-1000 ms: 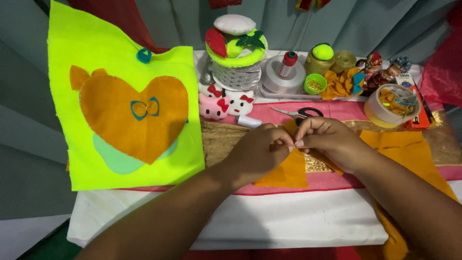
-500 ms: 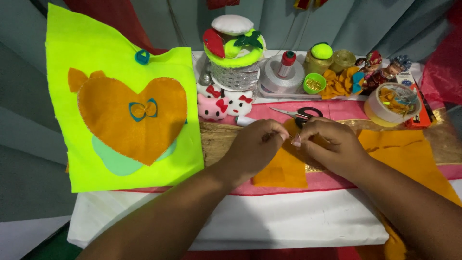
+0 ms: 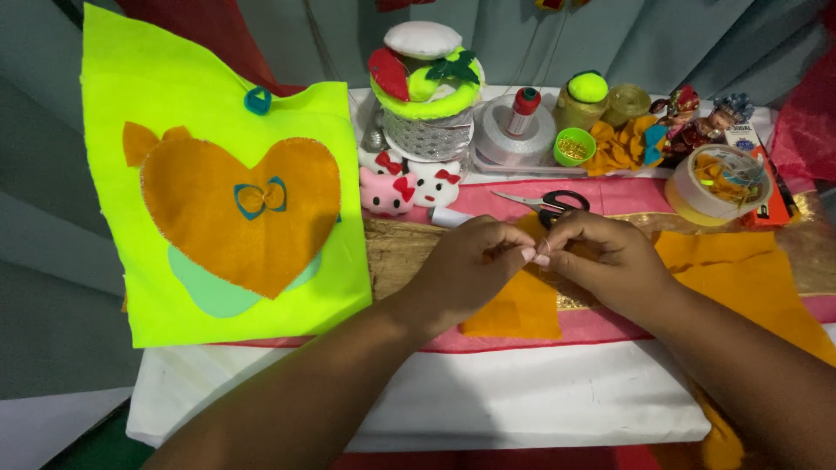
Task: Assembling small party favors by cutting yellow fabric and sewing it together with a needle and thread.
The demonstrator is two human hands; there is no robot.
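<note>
Both hands have barely moved since before. Fingertips [image 3: 529, 254] pinch together over the soft orange felt piece [image 3: 515, 305]; anything held is too small to see. Left hand [image 3: 466, 270] meets right hand [image 3: 601, 261]. Shiny scissors [image 3: 544, 202] lie at 12 o'clock. Bright yellow cloth [image 3: 218, 200] with an orange heart lies at 9 o'clock.

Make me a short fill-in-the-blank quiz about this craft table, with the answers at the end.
1. Both hands pinch a small piece of ___ fabric.
2. The scissors lie just ___ the hands.
3. The yellow-green cloth bears an orange ___ shape.
4. The tape roll sits to the ___ of the scissors.

Answers: orange; behind; heart; right
</note>
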